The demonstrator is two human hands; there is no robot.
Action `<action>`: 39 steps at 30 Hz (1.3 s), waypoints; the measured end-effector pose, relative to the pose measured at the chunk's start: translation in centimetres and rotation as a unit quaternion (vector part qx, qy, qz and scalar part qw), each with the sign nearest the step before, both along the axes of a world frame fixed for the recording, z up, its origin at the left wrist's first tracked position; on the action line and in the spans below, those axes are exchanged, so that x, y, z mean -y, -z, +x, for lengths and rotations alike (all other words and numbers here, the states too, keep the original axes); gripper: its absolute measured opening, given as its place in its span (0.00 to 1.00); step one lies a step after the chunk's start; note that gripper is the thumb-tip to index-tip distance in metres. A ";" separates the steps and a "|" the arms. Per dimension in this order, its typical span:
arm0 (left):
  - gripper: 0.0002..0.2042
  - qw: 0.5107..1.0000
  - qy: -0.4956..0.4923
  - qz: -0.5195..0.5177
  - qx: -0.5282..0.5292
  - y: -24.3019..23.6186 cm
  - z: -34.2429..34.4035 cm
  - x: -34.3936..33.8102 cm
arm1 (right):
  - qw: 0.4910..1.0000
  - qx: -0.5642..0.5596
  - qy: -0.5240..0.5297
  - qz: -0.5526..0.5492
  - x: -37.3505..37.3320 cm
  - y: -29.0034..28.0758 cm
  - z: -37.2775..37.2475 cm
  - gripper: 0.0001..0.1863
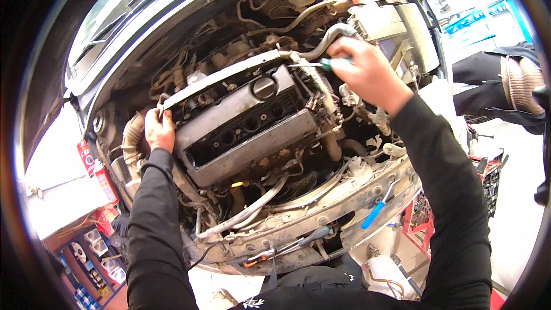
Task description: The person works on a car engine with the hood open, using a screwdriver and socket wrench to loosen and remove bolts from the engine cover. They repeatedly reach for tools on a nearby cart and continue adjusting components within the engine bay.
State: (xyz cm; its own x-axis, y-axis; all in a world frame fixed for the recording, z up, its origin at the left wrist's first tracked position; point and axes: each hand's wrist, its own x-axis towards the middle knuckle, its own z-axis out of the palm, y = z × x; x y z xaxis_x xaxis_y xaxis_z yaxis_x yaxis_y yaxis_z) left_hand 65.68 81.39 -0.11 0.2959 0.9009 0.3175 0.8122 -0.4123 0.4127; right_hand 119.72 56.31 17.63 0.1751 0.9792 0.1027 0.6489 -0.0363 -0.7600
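In right hand [368, 73], slightly blurred: green-handled screwdriver [325, 64], gripped with fingers curled around handle; shaft pointed leftward, near upper right corner of silver engine cover [221, 119]. Contact at tip: cannot tell. At left end of long pale metal strip [229, 75], just behind cover: left hand [159, 131], with thumb and fingers narrowly apart; pinching or merely touching, cannot tell. Cover located mid-engine bay, tilted in view, with round dark cap [264, 87] near its upper right and dark recess along its middle. Above right hand, bent grey hose [333, 37]. Below cover, small yellow handle [238, 184]. Resting on front crossmember [295, 222]: blue-handled tool [374, 214] to the right, grey-blue-handled screwdriver [317, 233] nearer the middle, orange-handled tool [255, 261] lower left of that. At far right, partly in view: another person [479, 73] in dark trousers.
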 end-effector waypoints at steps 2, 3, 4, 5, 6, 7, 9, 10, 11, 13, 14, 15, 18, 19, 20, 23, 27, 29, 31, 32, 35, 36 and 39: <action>0.19 1.000 -0.012 -0.022 0.006 0.0 0.1 -0.1 | 0.986 -0.110 0.098 -0.082 6.0 -0.7 -1.4 0.10; 0.19 1.000 -0.007 -0.010 0.000 0.0 0.1 -0.2 | 0.973 -0.166 0.139 -0.079 8.9 -0.7 -2.6 0.09; 0.19 1.000 -0.011 -0.022 0.005 0.0 0.2 -0.2 | 0.965 -0.190 0.171 -0.068 12.0 -0.8 -3.9 0.08; 0.20 1.000 -0.008 -0.027 0.006 -0.1 0.3 -0.1 | 0.953 -0.203 0.199 -0.101 15.1 -1.0 -4.9 0.08; 0.20 1.000 -0.007 0.016 -0.017 -0.3 0.5 -0.1 | 0.935 -0.247 0.227 -0.112 17.9 -1.0 -6.1 0.09; 0.20 0.999 -0.020 0.009 -0.028 -0.5 0.6 0.1 | 0.933 -0.239 0.245 -0.109 20.7 -1.0 -7.4 0.08; 0.22 0.994 -0.067 0.003 -0.087 -1.0 1.1 0.6 | 0.901 -0.297 0.283 -0.138 26.2 -1.5 -9.5 0.09; 0.23 0.989 -0.080 0.003 -0.122 -1.4 1.4 1.1 | 0.887 -0.326 0.297 -0.138 28.6 -1.6 -10.7 0.10; 0.24 0.986 -0.083 -0.013 -0.141 -1.9 1.6 1.5 | 0.882 -0.334 0.296 -0.154 31.0 -2.0 -11.6 0.12; 0.26 0.977 -0.107 -0.061 -0.174 -3.2 1.8 2.7 | 0.854 -0.374 0.324 -0.161 35.1 -2.3 -13.8 0.12; 0.27 0.973 -0.118 -0.080 -0.182 -3.9 1.9 3.3 | 0.845 -0.385 0.329 -0.169 36.7 -2.4 -14.6 0.12; 0.27 0.972 -0.123 -0.102 -0.175 -4.6 1.9 4.0 | 0.844 -0.386 0.331 -0.172 38.2 -2.4 -15.4 0.12; 0.26 0.981 -0.103 -0.125 -0.109 -6.7 2.1 5.6 | 0.838 -0.402 0.330 -0.165 42.0 -2.5 -17.5 0.12; 0.23 0.988 -0.113 -0.058 -0.092 -6.8 2.7 6.6 | 0.821 -0.435 0.337 -0.150 43.0 -2.6 -18.1 0.13; 0.21 0.994 -0.090 -0.051 -0.044 -7.4 3.1 7.5 | 0.800 -0.477 0.341 -0.130 44.0 -2.7 -18.7 0.13; 0.19 0.990 -0.130 0.018 0.050 -7.3 6.2 13.4 | 0.733 -0.565 0.351 -0.146 46.7 -3.4 -19.8 0.15; 0.18 0.985 0.099 0.021 0.142 -9.2 9.7 26.7 | 0.703 -0.551 0.385 -0.233 51.2 -4.6 -22.2 0.19; 0.21 0.968 0.214 -0.042 0.123 -10.4 10.6 35.4 | 0.701 -0.563 0.387 -0.204 54.7 -5.3 -24.0 0.22; 0.23 0.932 0.317 -0.135 0.110 -12.0 10.3 41.8 | 0.683 -0.607 0.373 -0.160 58.9 -5.6 -25.7 0.31; 0.22 0.913 0.340 -0.177 0.138 -12.8 9.7 44.7 | 0.708 -0.591 0.341 -0.184 61.1 -5.7 -26.4 0.34; 0.20 0.884 0.401 -0.222 0.095 -13.8 7.2 49.6 | 0.745 -0.497 0.376 -0.238 66.2 -4.5 -28.2 0.18; 0.20 0.880 0.405 -0.232 0.089 -13.9 6.5 50.7 | 0.727 -0.503 0.415 -0.216 67.7 -3.8 -28.6 0.14; 0.19 0.880 0.410 -0.231 0.063 -13.9 4.8 51.7 | 0.664 -0.493 0.542 -0.150 72.4 -2.0 -29.1 0.11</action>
